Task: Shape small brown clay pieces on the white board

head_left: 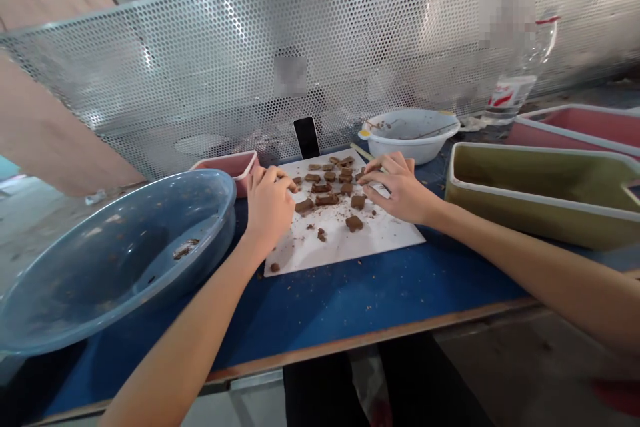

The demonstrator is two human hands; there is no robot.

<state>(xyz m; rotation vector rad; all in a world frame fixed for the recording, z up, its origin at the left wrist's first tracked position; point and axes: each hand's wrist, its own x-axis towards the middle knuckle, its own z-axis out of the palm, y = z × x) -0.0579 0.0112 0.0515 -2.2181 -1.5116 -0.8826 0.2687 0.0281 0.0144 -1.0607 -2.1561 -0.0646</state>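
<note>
Small brown clay-like pieces, blocky and some irregular, lie in loose rows on a white board, with crumbs scattered among them. My left hand is at the board's left edge, fingers loosely bent and thumb apart, close to the leftmost pieces. Nothing shows in it, though its palm side is hidden. Over the right edge, my right hand has bent fingers with a gap between thumb and forefinger. Its fingertips are beside the pieces there, and I see nothing held.
A large blue basin tilts at the left, with a small pink tub behind it. A phone leans against the perforated metal screen. Rightward are a white bowl, an olive planter, a pink planter and a plastic bottle.
</note>
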